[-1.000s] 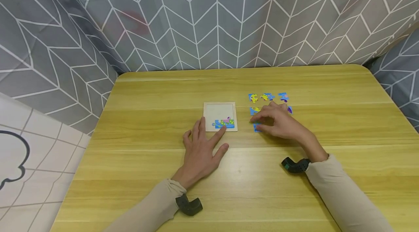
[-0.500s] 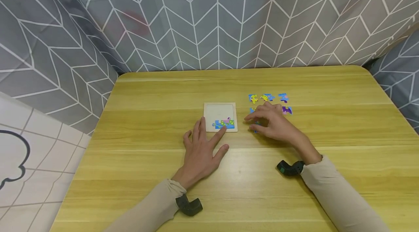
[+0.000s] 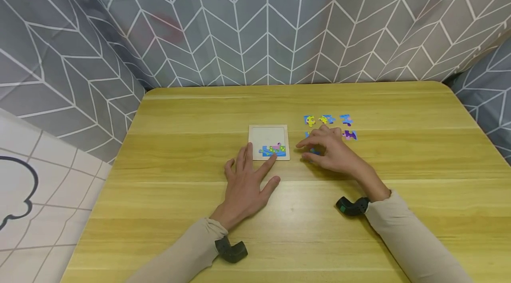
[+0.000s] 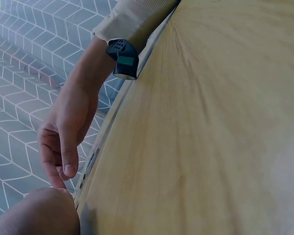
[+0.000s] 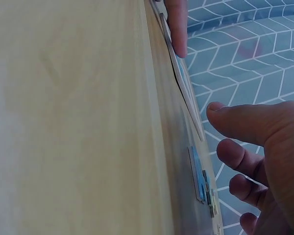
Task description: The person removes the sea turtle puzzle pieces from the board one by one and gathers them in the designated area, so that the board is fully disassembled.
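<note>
A square puzzle tray (image 3: 268, 135) lies on the table with a joined strip of blue, green and pink jigsaw pieces (image 3: 273, 151) along its bottom edge. My left hand (image 3: 245, 192) lies spread, its index fingertip on that strip and another fingertip at the tray's left side. To the tray's right, my right hand (image 3: 335, 152) hovers over a blue puzzle piece (image 3: 315, 151), partly covered by it. In the right wrist view the thumb (image 5: 235, 120) and fingers stand apart with nothing between them, above the blue piece (image 5: 197, 176) lying flat.
Loose puzzle pieces lie in rows right of the tray: a yellow one (image 3: 309, 120), a yellow-and-blue one (image 3: 327, 119), a blue-and-pink one (image 3: 346, 119) and a purple one (image 3: 349, 135). A patterned curtain (image 3: 263, 25) hangs behind the wooden table (image 3: 191, 114).
My right hand has shifted a little left toward the tray, uncovering more of the purple piece and covering more of the pieces at the left. The left hand keeps its place.
</note>
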`<state>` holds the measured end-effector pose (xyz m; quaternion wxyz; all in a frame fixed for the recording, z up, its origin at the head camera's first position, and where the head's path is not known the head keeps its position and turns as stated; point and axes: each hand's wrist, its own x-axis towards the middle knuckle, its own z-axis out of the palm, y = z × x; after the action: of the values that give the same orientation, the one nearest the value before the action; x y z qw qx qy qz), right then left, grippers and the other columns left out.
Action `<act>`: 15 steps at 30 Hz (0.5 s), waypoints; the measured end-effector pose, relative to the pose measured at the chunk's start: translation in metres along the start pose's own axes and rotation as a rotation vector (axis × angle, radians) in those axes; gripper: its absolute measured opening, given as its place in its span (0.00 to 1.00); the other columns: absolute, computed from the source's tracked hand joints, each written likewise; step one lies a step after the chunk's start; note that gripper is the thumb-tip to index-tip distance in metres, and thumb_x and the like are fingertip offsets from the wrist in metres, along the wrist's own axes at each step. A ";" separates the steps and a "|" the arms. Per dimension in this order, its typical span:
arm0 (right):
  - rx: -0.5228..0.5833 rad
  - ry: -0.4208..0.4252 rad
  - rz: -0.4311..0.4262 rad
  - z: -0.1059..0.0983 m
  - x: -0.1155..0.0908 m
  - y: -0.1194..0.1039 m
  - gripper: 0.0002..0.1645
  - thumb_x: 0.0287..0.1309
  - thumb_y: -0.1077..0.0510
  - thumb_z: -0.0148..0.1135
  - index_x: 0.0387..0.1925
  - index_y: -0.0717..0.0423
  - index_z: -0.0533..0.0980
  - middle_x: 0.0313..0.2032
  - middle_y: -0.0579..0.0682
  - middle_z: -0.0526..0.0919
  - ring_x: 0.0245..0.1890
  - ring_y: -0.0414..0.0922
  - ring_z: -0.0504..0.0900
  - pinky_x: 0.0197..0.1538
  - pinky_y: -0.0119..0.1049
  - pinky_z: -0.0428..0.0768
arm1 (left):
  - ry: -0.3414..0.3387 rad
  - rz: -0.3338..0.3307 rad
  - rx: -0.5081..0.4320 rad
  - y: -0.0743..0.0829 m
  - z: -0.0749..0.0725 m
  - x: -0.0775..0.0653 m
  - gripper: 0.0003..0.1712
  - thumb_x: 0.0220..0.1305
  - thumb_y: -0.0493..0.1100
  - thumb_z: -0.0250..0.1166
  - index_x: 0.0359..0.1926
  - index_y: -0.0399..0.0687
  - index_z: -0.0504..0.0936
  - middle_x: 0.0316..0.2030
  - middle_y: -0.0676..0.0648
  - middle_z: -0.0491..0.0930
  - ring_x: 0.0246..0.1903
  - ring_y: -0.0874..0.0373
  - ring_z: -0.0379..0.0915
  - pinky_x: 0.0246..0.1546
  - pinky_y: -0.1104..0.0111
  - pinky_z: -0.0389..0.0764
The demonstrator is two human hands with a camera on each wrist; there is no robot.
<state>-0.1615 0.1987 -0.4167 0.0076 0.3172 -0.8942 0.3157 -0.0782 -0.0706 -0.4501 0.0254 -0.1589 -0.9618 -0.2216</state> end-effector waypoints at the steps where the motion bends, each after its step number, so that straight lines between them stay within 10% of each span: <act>1: 0.000 0.001 0.000 0.000 0.000 0.000 0.14 0.54 0.56 0.77 0.44 0.45 0.88 0.32 0.37 0.82 0.37 0.39 0.64 0.42 0.42 0.49 | -0.004 0.001 0.005 0.000 0.000 0.000 0.33 0.75 0.69 0.45 0.76 0.73 0.63 0.80 0.32 0.42 0.80 0.37 0.37 0.67 0.37 0.43; 15: -0.007 0.012 -0.052 0.013 0.021 -0.014 0.13 0.58 0.58 0.73 0.46 0.47 0.88 0.32 0.42 0.82 0.38 0.41 0.67 0.45 0.45 0.52 | -0.021 0.007 0.021 0.001 0.000 0.000 0.32 0.75 0.69 0.45 0.76 0.73 0.65 0.80 0.30 0.43 0.80 0.36 0.37 0.67 0.36 0.44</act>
<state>-0.1675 0.1705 -0.4149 0.0220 0.3386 -0.8866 0.3143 -0.0784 -0.0701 -0.4493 0.0179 -0.1643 -0.9637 -0.2099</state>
